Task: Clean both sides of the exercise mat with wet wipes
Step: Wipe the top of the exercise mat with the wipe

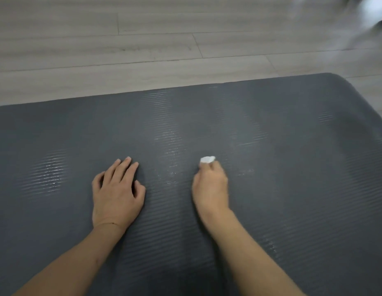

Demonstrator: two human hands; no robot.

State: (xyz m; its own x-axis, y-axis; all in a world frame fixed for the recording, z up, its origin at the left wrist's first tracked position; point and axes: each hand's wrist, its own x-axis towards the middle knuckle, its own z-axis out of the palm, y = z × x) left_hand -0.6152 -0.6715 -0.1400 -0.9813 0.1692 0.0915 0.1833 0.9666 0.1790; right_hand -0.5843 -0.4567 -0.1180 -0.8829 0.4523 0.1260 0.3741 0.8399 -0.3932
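With my left hand [117,189] spread flat on the grey mat [292,157] and my right hand [210,184] pinching a balled wet wipe [207,159], seemingly against it, I risk missing strips between the damp streaks.

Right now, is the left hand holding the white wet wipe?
No, the left hand rests flat on the dark grey ribbed exercise mat, while the right hand grips the crumpled white wet wipe.
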